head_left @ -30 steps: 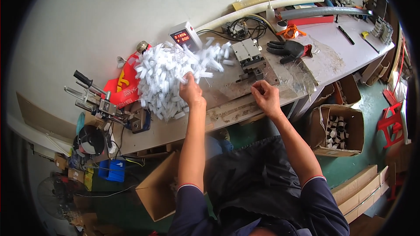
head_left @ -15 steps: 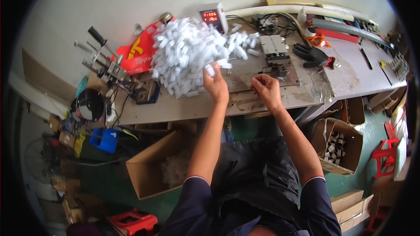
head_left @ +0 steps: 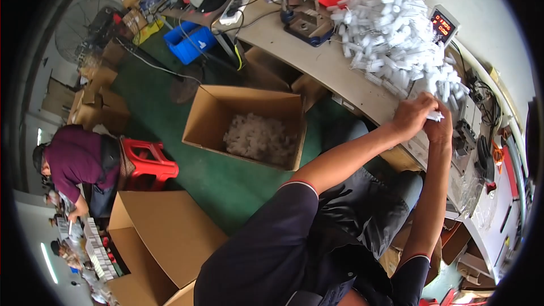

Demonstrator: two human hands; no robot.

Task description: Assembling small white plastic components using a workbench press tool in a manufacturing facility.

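My left hand (head_left: 415,116) and my right hand (head_left: 440,126) meet above the front of the workbench (head_left: 340,84). Between them shows a small, ridged white plastic piece (head_left: 434,116). Both hands are closed around it, though the fingers partly cover it. Just beyond them lies a big heap of similar white plastic pieces (head_left: 385,34). Beside my right hand stands a metal fixture (head_left: 468,122).
A counter box with red digits (head_left: 445,24) stands behind the heap. A hand press base (head_left: 309,25) sits at the bench's left. On the floor is an open carton (head_left: 243,97) with whitish pieces inside. Another person (head_left: 82,161) bends near a red stool (head_left: 150,161).
My view has swung left, bringing the floor carton and another person into sight. My hands, apart before, have come together at the white piece.
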